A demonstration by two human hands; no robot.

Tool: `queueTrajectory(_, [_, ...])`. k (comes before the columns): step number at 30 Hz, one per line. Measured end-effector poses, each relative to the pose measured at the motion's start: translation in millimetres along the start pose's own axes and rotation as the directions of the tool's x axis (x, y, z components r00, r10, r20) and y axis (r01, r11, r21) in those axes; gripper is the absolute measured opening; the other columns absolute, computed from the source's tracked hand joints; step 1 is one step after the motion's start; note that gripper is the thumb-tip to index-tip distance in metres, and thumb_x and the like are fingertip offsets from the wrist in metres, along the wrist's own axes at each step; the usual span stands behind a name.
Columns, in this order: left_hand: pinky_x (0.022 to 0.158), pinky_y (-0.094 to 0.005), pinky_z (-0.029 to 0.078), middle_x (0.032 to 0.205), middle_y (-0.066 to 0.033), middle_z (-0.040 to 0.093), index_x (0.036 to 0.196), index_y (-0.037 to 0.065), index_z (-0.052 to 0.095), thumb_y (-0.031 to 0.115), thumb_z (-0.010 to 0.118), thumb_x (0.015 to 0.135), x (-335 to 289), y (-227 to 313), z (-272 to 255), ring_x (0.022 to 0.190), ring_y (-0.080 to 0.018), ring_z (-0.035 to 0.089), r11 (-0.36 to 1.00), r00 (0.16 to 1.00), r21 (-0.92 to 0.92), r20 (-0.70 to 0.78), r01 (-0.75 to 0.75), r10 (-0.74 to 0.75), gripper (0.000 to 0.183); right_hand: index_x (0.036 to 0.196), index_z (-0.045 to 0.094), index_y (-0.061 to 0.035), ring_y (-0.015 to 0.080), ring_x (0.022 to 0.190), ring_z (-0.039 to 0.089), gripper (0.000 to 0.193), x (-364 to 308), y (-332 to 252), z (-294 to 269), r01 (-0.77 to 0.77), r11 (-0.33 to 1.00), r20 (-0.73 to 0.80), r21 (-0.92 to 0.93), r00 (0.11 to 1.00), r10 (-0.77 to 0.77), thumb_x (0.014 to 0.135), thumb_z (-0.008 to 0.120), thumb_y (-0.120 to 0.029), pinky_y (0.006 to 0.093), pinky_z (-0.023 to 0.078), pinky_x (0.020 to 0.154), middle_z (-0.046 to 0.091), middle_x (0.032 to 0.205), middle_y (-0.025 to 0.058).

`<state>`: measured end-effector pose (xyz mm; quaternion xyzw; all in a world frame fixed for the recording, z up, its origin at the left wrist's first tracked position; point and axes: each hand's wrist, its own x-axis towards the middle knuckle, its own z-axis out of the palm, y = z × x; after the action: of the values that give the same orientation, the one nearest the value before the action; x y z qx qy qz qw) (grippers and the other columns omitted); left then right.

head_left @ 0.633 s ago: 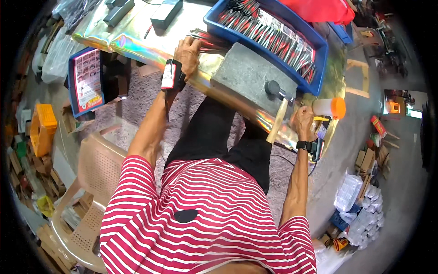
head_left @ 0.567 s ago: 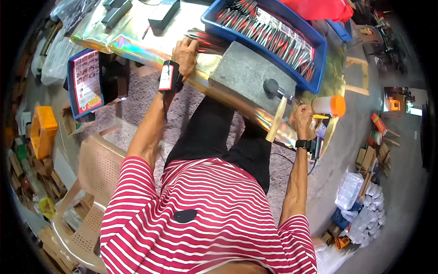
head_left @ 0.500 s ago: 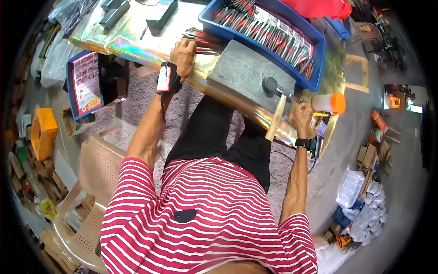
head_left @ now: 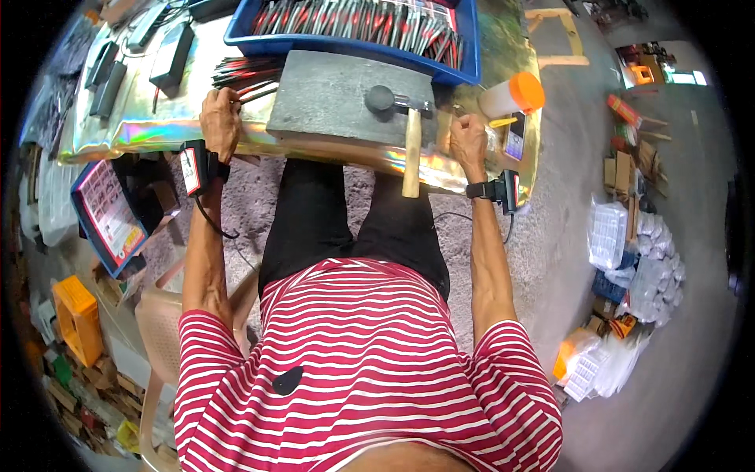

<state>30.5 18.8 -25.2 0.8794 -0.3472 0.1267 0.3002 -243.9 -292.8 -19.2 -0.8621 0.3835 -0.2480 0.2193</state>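
Note:
My left hand (head_left: pixel 220 124) rests at the table's near edge, fingers closed on a thin black-and-red piece (head_left: pixel 258 95). Just beyond it lies a loose bundle of similar slim black-and-red pieces (head_left: pixel 242 72). A flat grey block (head_left: pixel 322 98) lies to the right of that hand. On the block is a hammer with a dark round head and a pale wooden handle (head_left: pixel 413 153), which juts over the table edge. Right of the hammer, my right hand (head_left: pixel 469 143) has its fingers pinched together; what they hold, if anything, is too small to make out.
A blue tray (head_left: pixel 354 43) full of black-and-red pieces stands behind the block. A white jar with an orange lid (head_left: pixel 527 92) lies right of my right hand, near a phone-like device (head_left: pixel 515 138). Black boxes (head_left: pixel 171 57) sit far left; a plastic chair (head_left: pixel 161 326) stands beside me.
The view has shifted, so the table and tray sit further left and higher in it. My left hand still stays by the bundle and my right hand beside the jar, fingers closed.

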Motion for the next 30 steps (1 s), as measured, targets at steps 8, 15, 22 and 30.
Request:
queueTrajectory(8, [0.07,-0.0381,0.034,0.081,-0.0047,0.054,0.08,0.01,0.051,0.007,0.053,0.071,-7,11,-5,0.086,-0.0256,0.048,0.982,0.994,0.184,-0.086,-0.043,0.06,0.01,0.07,0.049,0.0,0.0119,0.047,0.05,0.008,-6,8,-5,-0.275,0.822,0.145,0.499,0.961,0.233,0.072,0.053,-0.007,0.0238,0.04,0.039,0.051,0.059,0.0053])
queueTrajectory(15, [0.069,-0.035,0.039,0.077,-0.0079,0.055,0.083,0.007,0.053,0.001,0.052,0.071,-4,12,-24,0.08,-0.0265,0.047,0.996,0.995,-0.01,0.027,-0.092,0.092,0.014,0.07,0.048,-0.0002,0.0077,0.043,0.045,0.005,-6,3,-13,-0.31,0.71,0.154,0.633,0.949,0.277,0.072,0.052,-0.003,0.0188,0.037,0.035,0.049,0.058,0.003])
queueTrajectory(22, [0.064,-0.0305,0.039,0.071,-0.0056,0.055,0.075,0.004,0.055,-0.002,0.053,0.069,12,47,-48,0.068,-0.02,0.048,0.987,0.994,-0.122,-0.013,-0.107,0.106,0.009,0.069,0.049,-0.0015,0.0063,0.043,0.044,0.005,-8,6,-16,-0.391,0.561,0.23,0.729,0.913,0.337,0.071,0.053,-0.003,0.0177,0.037,0.035,0.047,0.056,0.0019])
queueTrajectory(30, [0.063,-0.0307,0.039,0.073,-0.0071,0.054,0.078,0.002,0.053,-0.002,0.051,0.066,18,61,-42,0.068,-0.0197,0.047,0.951,0.98,-0.275,0.098,-0.142,0.174,0.013,0.072,0.049,-0.0026,0.0054,0.044,0.043,0.008,-13,4,-16,-0.344,0.647,0.22,0.68,0.938,0.269,0.07,0.057,-0.003,0.0165,0.035,0.038,0.047,0.057,0.0])
